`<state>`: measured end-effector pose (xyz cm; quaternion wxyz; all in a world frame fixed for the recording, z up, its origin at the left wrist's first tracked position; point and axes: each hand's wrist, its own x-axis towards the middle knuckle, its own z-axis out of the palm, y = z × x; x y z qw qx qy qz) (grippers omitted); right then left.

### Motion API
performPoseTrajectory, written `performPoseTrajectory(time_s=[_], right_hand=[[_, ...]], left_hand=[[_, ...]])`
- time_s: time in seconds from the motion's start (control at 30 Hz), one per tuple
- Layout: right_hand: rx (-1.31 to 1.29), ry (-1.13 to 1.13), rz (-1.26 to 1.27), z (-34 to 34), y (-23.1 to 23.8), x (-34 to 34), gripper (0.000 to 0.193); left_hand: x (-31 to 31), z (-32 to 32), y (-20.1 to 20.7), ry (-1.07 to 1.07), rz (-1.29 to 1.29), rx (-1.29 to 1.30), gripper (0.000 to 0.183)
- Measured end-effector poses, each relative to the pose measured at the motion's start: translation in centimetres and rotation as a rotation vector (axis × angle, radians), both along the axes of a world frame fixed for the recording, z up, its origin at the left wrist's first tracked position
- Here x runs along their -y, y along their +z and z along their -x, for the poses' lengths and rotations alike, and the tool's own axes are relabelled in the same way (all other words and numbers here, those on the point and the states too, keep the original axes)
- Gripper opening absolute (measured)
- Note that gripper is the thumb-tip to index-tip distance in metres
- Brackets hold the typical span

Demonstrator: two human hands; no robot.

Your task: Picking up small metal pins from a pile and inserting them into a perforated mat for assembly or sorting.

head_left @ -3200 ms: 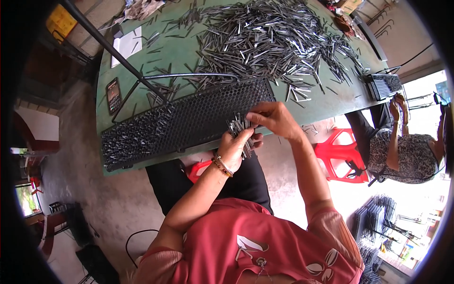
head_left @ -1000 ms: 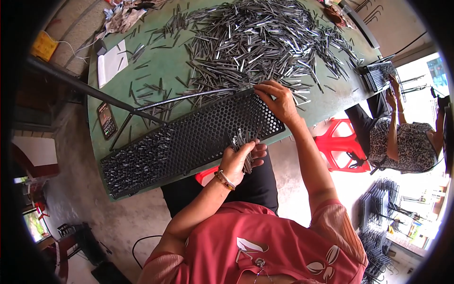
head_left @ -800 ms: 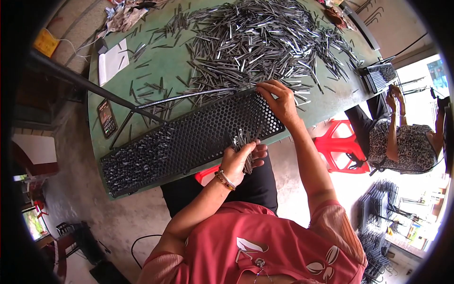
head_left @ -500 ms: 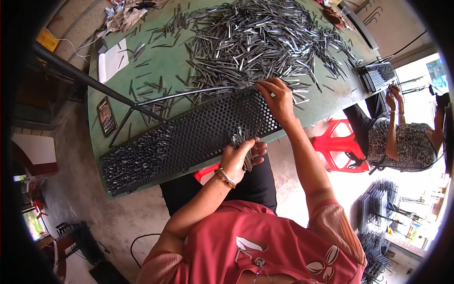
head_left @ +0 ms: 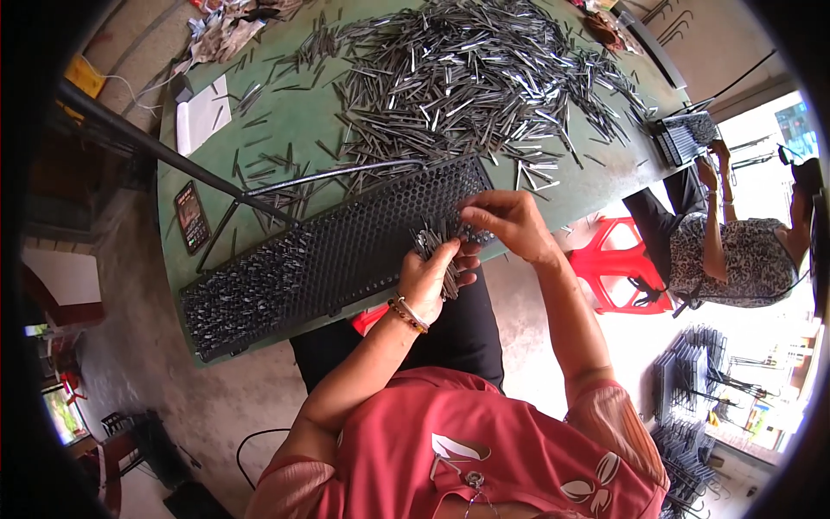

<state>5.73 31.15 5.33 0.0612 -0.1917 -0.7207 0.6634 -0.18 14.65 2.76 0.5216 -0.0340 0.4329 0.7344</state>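
A long black perforated tray lies slantwise along the table's near edge. Its left part is packed with upright dark strips, while the middle and right show bare holes. My left hand, over the tray's near edge, is closed round a bundle of thin metal strips. Just right of that bundle, above the tray's right end, my right hand has thumb and forefinger pinched together. Whatever those fingertips hold, if anything, is too small to make out.
A big heap of loose strips covers the far side of the green table. A black bar on legs crosses the left side, near a phone. At right, another person works beside a red plastic stool.
My right hand has drawn back from the tray's far right corner, down and left toward the bundle. My left hand keeps hold of the strips, almost in place.
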Motion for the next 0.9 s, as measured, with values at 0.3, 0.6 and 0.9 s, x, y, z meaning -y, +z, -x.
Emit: performPoseTrajectory(time_s=[0.3,0.6,0.9], right_hand=[[-0.292,-0.345,-0.710,4.0,-2.0,-4.5,0.016],[-0.331,-0.134,-1.109,4.4,-4.6,-4.8,0.019],[0.008,0.101,-0.421,0.0,-0.7,-1.5,0.029]], left_hand=[[0.2,-0.1,-0.6,-0.250,-0.006,0.076,0.024],[0.7,-0.1,-0.2,-0.275,0.046,0.110,0.028],[0.5,-0.7,-0.6,-0.140,-0.093,0.157,0.023]])
